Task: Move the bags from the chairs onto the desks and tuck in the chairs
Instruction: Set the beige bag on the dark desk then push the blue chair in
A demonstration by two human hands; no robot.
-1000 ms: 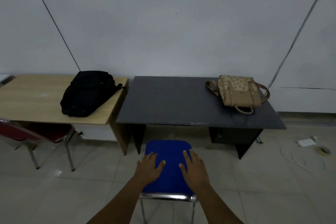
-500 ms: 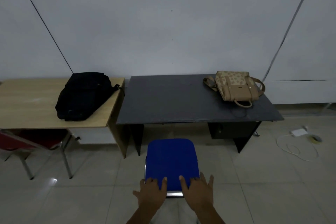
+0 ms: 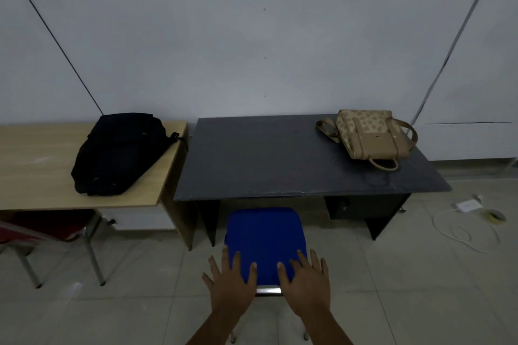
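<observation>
Both hands, left hand (image 3: 232, 286) and right hand (image 3: 305, 286), are lying spread flat on the blue chair (image 3: 265, 241), having slid back to its near edge; it is nosing under the dark desk (image 3: 280, 165), tan bag (image 3: 370, 137) already on top

Both hands, left (image 3: 232, 286) and right (image 3: 305, 284), lie flat, fingers spread.
</observation>
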